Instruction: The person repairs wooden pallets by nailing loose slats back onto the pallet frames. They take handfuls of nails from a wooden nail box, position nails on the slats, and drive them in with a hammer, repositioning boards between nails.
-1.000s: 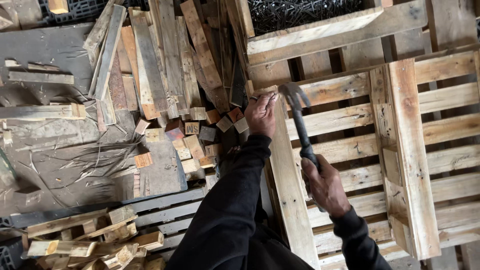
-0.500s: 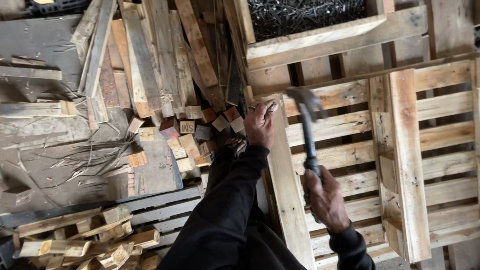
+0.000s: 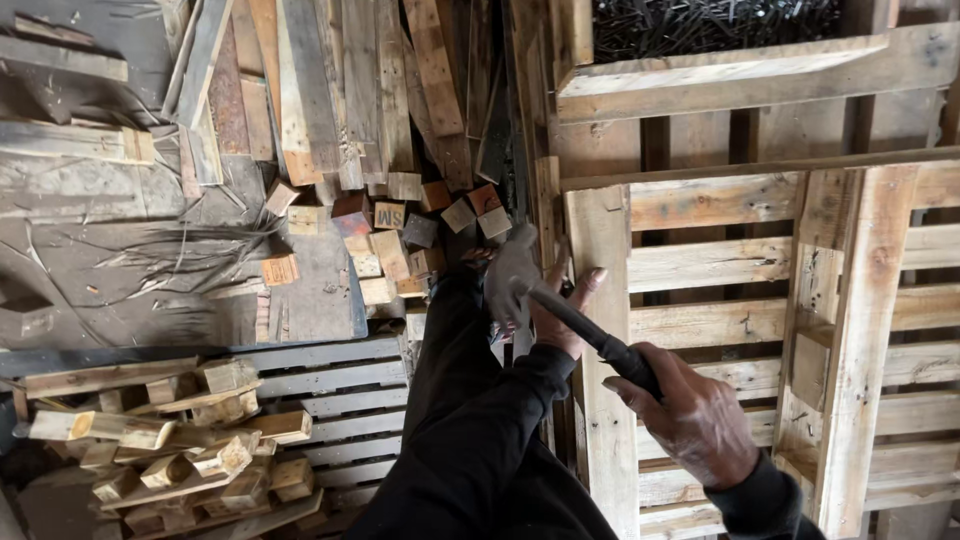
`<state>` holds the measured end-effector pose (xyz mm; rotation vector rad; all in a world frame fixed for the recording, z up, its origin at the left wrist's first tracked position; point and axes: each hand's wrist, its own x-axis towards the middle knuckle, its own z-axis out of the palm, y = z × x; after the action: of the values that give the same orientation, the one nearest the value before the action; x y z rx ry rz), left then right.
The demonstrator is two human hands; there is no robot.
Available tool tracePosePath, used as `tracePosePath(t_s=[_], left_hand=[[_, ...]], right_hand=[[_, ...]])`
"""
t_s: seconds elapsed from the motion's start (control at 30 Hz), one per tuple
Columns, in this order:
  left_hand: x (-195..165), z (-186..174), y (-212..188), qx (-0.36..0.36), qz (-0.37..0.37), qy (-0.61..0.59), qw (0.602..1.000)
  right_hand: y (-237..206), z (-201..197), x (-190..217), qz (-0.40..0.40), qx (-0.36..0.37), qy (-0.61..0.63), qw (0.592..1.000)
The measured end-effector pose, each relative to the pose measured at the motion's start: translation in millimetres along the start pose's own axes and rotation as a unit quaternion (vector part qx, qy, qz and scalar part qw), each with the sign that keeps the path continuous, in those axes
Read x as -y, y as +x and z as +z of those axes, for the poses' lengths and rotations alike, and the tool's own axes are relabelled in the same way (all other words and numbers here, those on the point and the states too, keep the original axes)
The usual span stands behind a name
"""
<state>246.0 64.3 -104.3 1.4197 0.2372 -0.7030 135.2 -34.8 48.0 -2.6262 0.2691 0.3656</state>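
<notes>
My right hand (image 3: pixel 690 420) grips the black handle of a hammer (image 3: pixel 585 330). Its blurred steel head (image 3: pixel 508 278) is down at the left edge of an upright plank (image 3: pixel 600 230) of a wooden pallet (image 3: pixel 730 265). My left hand (image 3: pixel 562 318), in a black sleeve, rests on that plank just behind the hammer head, with its fingers spread apart. The hammer head hides part of the left hand, and I see nothing held in it.
Small wood blocks (image 3: pixel 400 235) lie to the left of the pallet below a stack of loose planks (image 3: pixel 330 90). More offcuts (image 3: pixel 190 450) are piled at lower left on a dark slatted pallet (image 3: pixel 320 380). A dark heap of tangled metal (image 3: pixel 700 25) lies at the top.
The hammer has swung down from above the pallet to the plank's left edge. My left hand, earlier pinched at the board, now has its fingers spread. The view has shifted.
</notes>
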Motion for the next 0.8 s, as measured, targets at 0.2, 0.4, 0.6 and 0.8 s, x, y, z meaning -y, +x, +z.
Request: tracePosePath(t_s=[0.2, 0.4, 0.6, 0.8], left_hand=[[-16, 1, -1, -0.098, 0.369, 0.049, 0.923], [-11, 1, 4, 0.039, 0.120, 0.061, 0.990], [-15, -7, 1, 0.017, 0.186, 0.179, 0.966], [-19, -4, 3, 0.032, 0.104, 0.016, 0.994]], right_hand=[[44, -60, 4, 0.085, 0.128, -0.166, 0.974], [42, -50, 27, -0.066, 0.038, -0.076, 0.994], [54, -68, 18, 0.180, 0.230, -0.183, 0.939], [42, -55, 32, -0.029, 0.073, -0.084, 0.993]])
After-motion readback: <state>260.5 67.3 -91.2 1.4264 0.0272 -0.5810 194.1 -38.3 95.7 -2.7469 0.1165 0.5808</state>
